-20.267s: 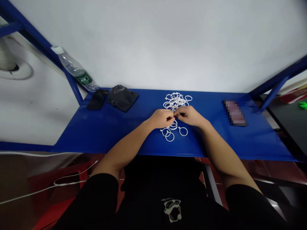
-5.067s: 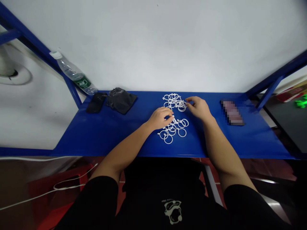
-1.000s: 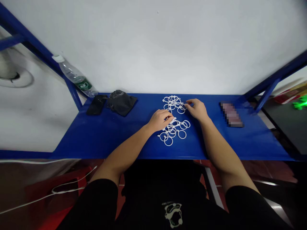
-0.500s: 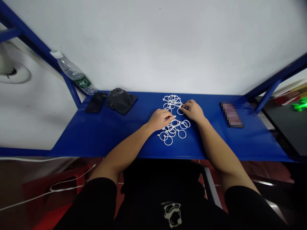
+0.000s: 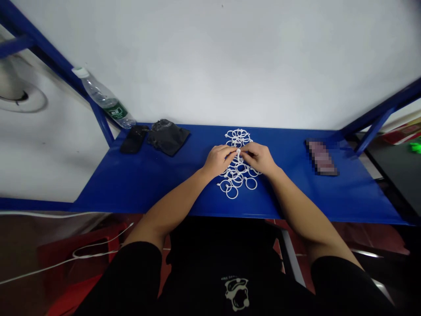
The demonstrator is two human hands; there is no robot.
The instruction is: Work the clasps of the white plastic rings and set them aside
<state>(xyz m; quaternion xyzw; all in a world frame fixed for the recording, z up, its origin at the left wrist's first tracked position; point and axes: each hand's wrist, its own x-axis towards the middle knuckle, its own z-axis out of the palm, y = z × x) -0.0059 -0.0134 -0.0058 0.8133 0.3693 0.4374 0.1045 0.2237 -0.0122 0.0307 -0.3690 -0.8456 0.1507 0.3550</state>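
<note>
My left hand (image 5: 219,161) and my right hand (image 5: 259,158) meet above the middle of the blue table, both closed in a pinch. Between their fingertips is a small white curtain ring (image 5: 238,151), seen nearly edge-on and partly covered by the fingers. Whether it is one ring or two joined, I cannot tell. Nearer to me, below the hands, lies a loose cluster of white curtain rings (image 5: 236,177), several overlapping, each with a small eyelet. Behind the hands sits another group of such rings (image 5: 239,134), partly hidden by the fingers.
A dark pouch (image 5: 169,137) and a black phone (image 5: 134,139) lie at the back left, beside a leaning plastic bottle (image 5: 110,102). At the right is a pixelated flat object (image 5: 321,158). Blue frame bars (image 5: 375,131) flank the table (image 5: 131,186).
My right hand has moved left from the far group of rings to my left hand. The fingertips of both hands now come together at a white curtain ring.
</note>
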